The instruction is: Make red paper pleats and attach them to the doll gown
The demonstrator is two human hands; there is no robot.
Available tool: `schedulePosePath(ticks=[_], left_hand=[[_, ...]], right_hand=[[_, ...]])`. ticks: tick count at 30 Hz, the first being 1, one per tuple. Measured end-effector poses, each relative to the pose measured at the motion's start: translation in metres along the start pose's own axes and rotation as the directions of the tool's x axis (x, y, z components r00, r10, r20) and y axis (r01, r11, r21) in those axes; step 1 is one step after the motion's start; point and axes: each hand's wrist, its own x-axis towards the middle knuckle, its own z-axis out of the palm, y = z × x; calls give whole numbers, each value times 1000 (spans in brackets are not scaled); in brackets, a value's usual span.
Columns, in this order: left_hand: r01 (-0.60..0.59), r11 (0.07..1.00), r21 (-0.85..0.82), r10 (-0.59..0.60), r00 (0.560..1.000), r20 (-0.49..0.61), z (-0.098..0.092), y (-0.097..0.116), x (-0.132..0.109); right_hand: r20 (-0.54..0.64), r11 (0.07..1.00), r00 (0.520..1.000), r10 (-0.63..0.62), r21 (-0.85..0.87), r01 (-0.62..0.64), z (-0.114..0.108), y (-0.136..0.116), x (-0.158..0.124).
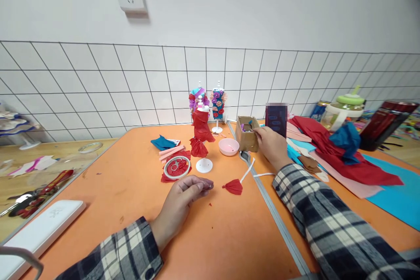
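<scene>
Low over the orange table, my left hand (192, 190) has its fingers pressed together; whatever they may hold is too small to make out. My right hand (271, 143) grips the right rim of a small cardboard box (246, 143), which has coloured scraps inside. A miniature dress form (204, 165) wearing red crepe paper stands on a white round base ahead of my left hand. Between my hands lies a gathered red paper piece (233, 187) with a white strip. Left of the form, small scissors (176, 165) rest inside an embroidery hoop (164, 170) on red paper.
Behind stand two decorated dress forms (217, 105). A pink bowl (229, 147) sits beside the box, near a phone (276, 120). Red crepe paper (354, 166), blue sheets, a green-lidded bottle (344, 111) and a dark red tumbler (383, 127) are at right. A white power bank (46, 232) lies left.
</scene>
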Motion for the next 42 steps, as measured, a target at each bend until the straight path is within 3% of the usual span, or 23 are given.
schedulePosePath(ticks=[7,12,16,19,21,22,24,25,27,31,33,35,37,42], left_hand=[[-23,999,40,23,1000,17,2,-3,2],[-10,1000,29,8,999,51,-3,-4,3],[40,999,-18,-39,995,88,-8,-6,3],[44,999,-33,-40,993,115,-7,-4,2],[25,1000,-19,-22,990,139,-5,0,0],[18,1000,-7,-17,988,154,-4,2,-1],[12,1000,18,-15,985,173,-3,4,-3],[10,1000,24,-14,984,176,-3,5,-3],[-11,1000,24,6,984,175,-4,4,-2],[-90,996,-7,90,979,183,-6,2,0],[-103,995,-13,104,977,188,-6,3,0],[-94,996,-4,93,978,188,-4,5,-1],[-81,997,-1,79,978,191,-3,6,-1],[-72,996,-52,81,974,210,-5,1,1]], right_hand=[[-37,986,986,165,20,-165,5,-5,17],[-55,999,998,19,30,-18,8,-3,13],[-101,997,993,55,57,-49,4,2,8],[-195,975,978,69,220,-25,-11,-8,2],[-194,896,980,42,442,49,-25,-25,-8],[-134,814,991,-4,575,81,-32,-37,-15],[65,536,992,-104,844,1,-44,-63,-33],[171,395,962,-212,916,-76,-48,-76,-42],[329,195,856,-400,943,-271,-52,-97,-60],[492,-61,666,-560,778,-625,-52,-118,-78],[531,-111,592,-606,680,-725,-52,-121,-80],[560,-114,557,-614,635,-764,-52,-121,-81],[581,-115,572,-579,637,-762,-52,-121,-83],[565,-109,677,-471,725,-681,-42,-122,-87]])
